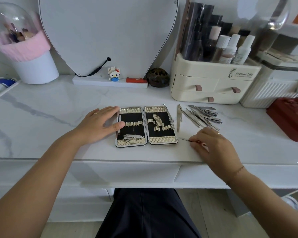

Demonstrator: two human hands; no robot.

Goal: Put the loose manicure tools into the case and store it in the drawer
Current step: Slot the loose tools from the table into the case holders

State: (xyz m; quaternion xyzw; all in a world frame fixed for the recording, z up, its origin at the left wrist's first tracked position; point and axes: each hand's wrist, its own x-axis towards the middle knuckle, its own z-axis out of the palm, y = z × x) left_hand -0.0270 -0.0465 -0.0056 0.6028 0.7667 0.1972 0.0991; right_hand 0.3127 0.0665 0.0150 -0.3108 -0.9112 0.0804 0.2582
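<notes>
An open manicure case [146, 126] lies flat on the marble tabletop, black inside with gold clips. A nail clipper [133, 136] sits in its left half, low down. My left hand [100, 124] rests flat on the case's left edge, thumb on the lining. Right of the case lie a metal file [179, 120] and a pile of loose steel tools [203, 116]. My right hand [213, 146] pinches a thin metal tool [185, 139] whose tip points toward the case's lower right corner. A closed white drawer front [127, 174] runs under the tabletop.
A cream cosmetic organiser [212, 83] with small drawers stands behind the tools. A dark red pouch [289, 117] lies at the right. A heart-shaped mirror [108, 35], a small figurine [113, 73] and a pink-rimmed white cup [33, 66] line the back.
</notes>
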